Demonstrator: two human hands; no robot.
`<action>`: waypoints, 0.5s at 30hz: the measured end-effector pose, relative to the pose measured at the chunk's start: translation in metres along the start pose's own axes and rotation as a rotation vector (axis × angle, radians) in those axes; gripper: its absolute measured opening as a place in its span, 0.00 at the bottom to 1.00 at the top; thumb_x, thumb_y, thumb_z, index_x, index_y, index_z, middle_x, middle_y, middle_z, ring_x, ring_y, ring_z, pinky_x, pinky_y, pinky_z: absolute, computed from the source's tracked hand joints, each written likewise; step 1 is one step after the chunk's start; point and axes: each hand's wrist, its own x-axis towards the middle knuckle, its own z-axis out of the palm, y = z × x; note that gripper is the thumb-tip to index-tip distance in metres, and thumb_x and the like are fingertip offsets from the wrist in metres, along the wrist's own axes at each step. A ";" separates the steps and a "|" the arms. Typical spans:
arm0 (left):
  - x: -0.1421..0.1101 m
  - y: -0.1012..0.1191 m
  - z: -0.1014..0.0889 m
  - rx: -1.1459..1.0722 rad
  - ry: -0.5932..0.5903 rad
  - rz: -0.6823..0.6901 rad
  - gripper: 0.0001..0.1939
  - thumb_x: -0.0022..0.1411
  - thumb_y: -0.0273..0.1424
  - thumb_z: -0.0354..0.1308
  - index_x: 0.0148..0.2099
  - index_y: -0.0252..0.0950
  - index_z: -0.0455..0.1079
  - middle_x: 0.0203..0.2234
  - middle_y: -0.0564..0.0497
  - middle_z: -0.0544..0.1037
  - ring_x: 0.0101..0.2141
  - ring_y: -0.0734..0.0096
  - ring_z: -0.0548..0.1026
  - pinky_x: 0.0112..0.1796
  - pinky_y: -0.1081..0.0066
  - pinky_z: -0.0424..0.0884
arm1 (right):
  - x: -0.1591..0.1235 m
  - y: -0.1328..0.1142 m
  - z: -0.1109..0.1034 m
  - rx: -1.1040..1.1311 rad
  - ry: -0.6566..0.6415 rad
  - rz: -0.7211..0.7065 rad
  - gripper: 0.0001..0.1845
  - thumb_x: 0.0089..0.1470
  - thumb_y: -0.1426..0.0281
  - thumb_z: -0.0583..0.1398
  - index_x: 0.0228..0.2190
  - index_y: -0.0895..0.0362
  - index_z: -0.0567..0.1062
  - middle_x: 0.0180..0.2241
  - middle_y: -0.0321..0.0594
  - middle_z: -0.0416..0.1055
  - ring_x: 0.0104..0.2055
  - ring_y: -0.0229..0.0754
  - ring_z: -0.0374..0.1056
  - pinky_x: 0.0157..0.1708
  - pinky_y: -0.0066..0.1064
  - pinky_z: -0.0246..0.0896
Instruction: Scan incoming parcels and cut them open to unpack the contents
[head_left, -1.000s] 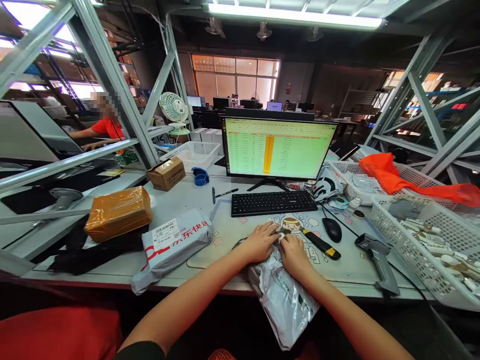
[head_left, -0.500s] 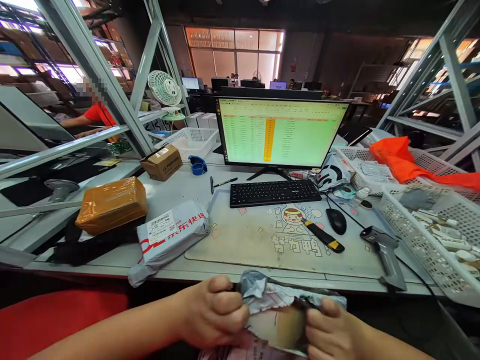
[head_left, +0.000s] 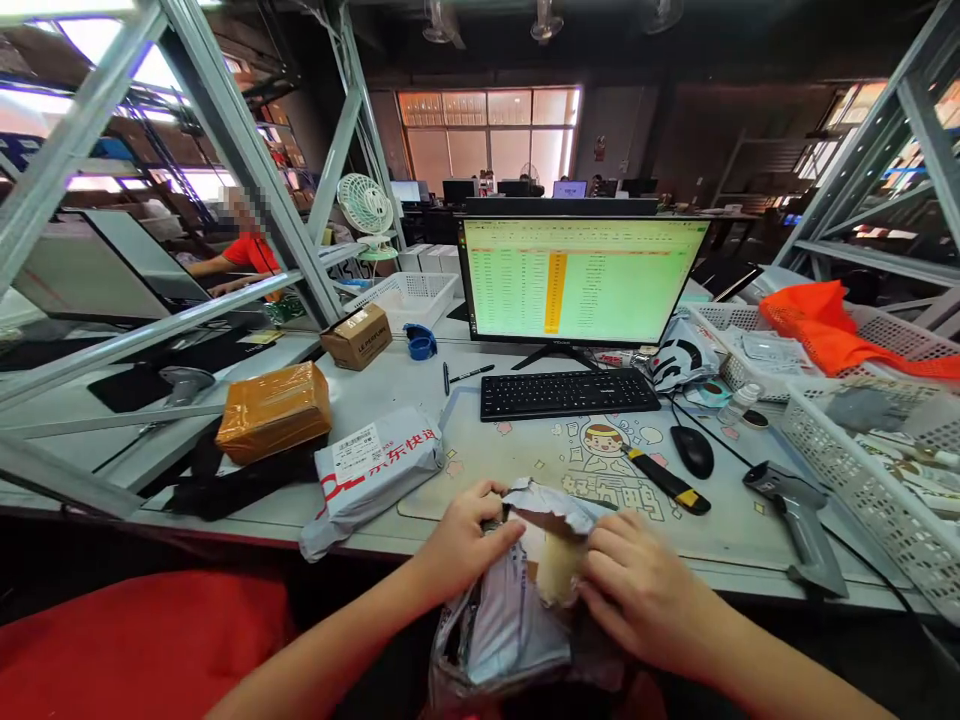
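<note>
A grey plastic mailer bag [head_left: 501, 625] hangs over the desk's front edge, its mouth torn open. My left hand [head_left: 463, 545] is closed on the bag's torn upper edge. My right hand [head_left: 637, 590] is closed around a pale cream item [head_left: 556, 568] that sticks out of the opening. Both hands sit just in front of the printed desk mat [head_left: 570, 470].
On the mat lie a yellow-black utility knife [head_left: 666, 482], a mouse [head_left: 692, 451] and a keyboard [head_left: 568, 393] below a monitor [head_left: 585, 282]. A barcode scanner [head_left: 801, 522] and white baskets [head_left: 862, 455] stand right. A white courier parcel [head_left: 375, 470], an orange-taped parcel [head_left: 274, 410] and a small carton [head_left: 357, 336] lie left. A person in red sits far left.
The bag was pulled from the mat toward me and torn open. Now both hands have lifted back to the desk edge and the pale item shows out of the opening.
</note>
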 end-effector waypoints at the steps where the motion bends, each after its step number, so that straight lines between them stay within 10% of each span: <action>1: 0.004 0.001 0.009 -0.079 0.030 -0.037 0.21 0.64 0.37 0.56 0.22 0.37 0.57 0.36 0.46 0.74 0.38 0.66 0.74 0.40 0.69 0.69 | 0.008 -0.005 0.005 0.037 -0.011 0.011 0.05 0.61 0.73 0.56 0.31 0.54 0.69 0.32 0.40 0.70 0.36 0.45 0.63 0.37 0.40 0.59; 10: -0.021 0.003 0.033 -0.350 0.111 -0.130 0.17 0.57 0.37 0.58 0.23 0.39 0.53 0.36 0.46 0.78 0.37 0.64 0.73 0.40 0.67 0.67 | 0.008 -0.012 0.048 0.051 0.323 0.302 0.17 0.63 0.73 0.54 0.52 0.57 0.70 0.51 0.50 0.71 0.51 0.50 0.67 0.51 0.43 0.66; 15: -0.038 0.009 0.033 -0.378 0.000 -0.093 0.25 0.63 0.45 0.56 0.22 0.38 0.51 0.27 0.48 0.75 0.31 0.68 0.68 0.35 0.70 0.62 | 0.007 -0.011 0.037 0.306 0.136 0.344 0.12 0.63 0.70 0.53 0.44 0.53 0.75 0.38 0.42 0.76 0.41 0.46 0.70 0.42 0.36 0.63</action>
